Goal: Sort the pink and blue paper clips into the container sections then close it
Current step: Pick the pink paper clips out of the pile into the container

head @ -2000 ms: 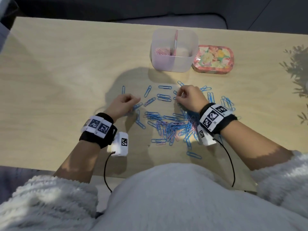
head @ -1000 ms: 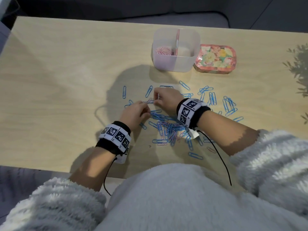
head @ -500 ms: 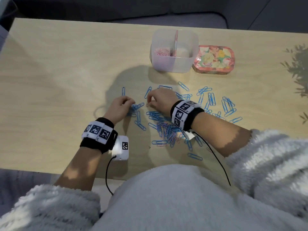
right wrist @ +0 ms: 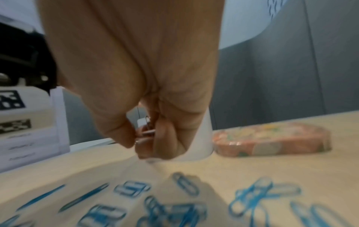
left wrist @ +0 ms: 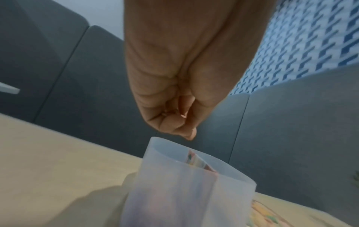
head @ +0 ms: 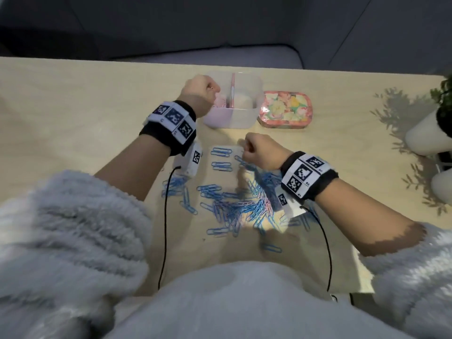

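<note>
A translucent container point(head: 247, 117) with a pink divider stands at the far middle of the table; pink paper clips point(head: 220, 102) lie in its left section. My left hand point(head: 208, 90) hovers over that section's rim point(left wrist: 165, 142) with fingers curled tight point(left wrist: 174, 124); a small pinkish bit shows between them, the rest hidden. My right hand point(head: 247, 148) is just above the table near the container and pinches a pink paper clip point(right wrist: 146, 132) between thumb and fingers point(right wrist: 124, 138). Blue paper clips point(head: 234, 204) lie heaped below both wrists. The floral lid point(head: 285, 110) lies right of the container.
Single blue clips point(head: 221, 152) lie scattered between the heap and the container. White plant pots point(head: 425, 135) stand at the table's right edge. A dark sofa point(head: 220, 28) runs behind the far edge. Black cables point(head: 165, 216) trail from both wrist cameras.
My left hand has risen from the clip pile and travelled forward to above the container's left section. My right hand has lifted off the clips and shifted right, still curled.
</note>
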Demonstrator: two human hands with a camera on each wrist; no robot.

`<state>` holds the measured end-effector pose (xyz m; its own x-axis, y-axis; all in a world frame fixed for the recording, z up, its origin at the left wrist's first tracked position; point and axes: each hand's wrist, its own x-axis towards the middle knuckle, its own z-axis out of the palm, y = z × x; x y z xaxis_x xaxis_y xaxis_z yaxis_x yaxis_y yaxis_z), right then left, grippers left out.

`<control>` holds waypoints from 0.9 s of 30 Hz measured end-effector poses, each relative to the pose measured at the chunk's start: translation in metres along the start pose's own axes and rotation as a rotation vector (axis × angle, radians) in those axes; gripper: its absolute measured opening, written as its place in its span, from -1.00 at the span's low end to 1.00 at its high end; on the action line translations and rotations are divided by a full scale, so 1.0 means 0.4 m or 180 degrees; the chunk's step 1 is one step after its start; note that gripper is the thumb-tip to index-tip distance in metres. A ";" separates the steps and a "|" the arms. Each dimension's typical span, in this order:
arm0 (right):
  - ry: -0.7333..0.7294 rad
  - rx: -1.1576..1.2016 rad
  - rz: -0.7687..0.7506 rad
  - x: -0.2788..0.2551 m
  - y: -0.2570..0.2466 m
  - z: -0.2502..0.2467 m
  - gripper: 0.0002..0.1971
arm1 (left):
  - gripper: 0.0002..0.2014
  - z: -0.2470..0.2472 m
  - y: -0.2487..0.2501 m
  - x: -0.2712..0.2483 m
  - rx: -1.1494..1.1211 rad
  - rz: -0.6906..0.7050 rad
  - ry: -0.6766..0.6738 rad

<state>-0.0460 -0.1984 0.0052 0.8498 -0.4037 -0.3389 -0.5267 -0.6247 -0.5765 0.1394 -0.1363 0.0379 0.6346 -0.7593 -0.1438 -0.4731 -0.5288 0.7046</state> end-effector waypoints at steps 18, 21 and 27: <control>0.0709 -0.0362 -0.0269 0.216 -0.182 -0.102 -0.70 | -0.54 0.019 -0.117 -0.210 0.0176 0.0451 0.0181; 0.0423 -0.0571 -0.0155 0.218 -0.195 -0.094 -0.61 | -0.64 0.035 -0.167 -0.306 0.0537 0.0158 -0.0168; 0.0829 -0.0236 -0.0571 0.095 -0.153 -0.065 -0.65 | -0.85 0.110 -0.200 -0.428 0.0536 0.0169 -0.0979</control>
<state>0.0182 -0.1929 0.0468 0.9003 -0.4342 -0.0296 -0.3771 -0.7444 -0.5510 0.0418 0.0193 -0.0244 0.4047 -0.8526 -0.3307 -0.6109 -0.5211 0.5959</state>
